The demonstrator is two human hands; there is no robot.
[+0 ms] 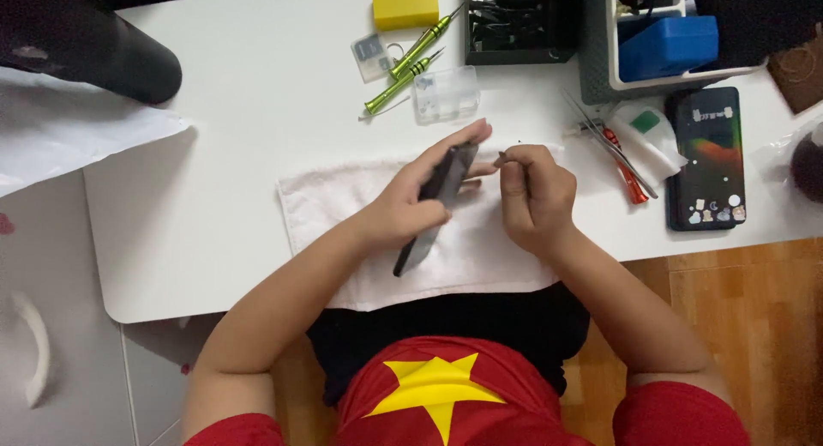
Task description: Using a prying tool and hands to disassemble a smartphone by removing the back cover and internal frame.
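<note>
My left hand (pixel 413 199) grips a dark smartphone (pixel 435 207) on edge, tilted, above a white cloth (pixel 343 214) spread on the white table (pixel 249 129). My right hand (pixel 533 195) is closed around a thin metal tool whose tip (pixel 501 158) shows above the thumb, right beside the phone's upper end. What the tip touches is too small to tell.
Two green screwdrivers (pixel 410 64), a small clear parts box (pixel 445 94), a yellow block (pixel 405 5) and a small card packet (pixel 372 56) lie behind the cloth. To the right are tweezers and a red-handled tool (pixel 624 163), another phone (pixel 706 157), and trays (pixel 600 60).
</note>
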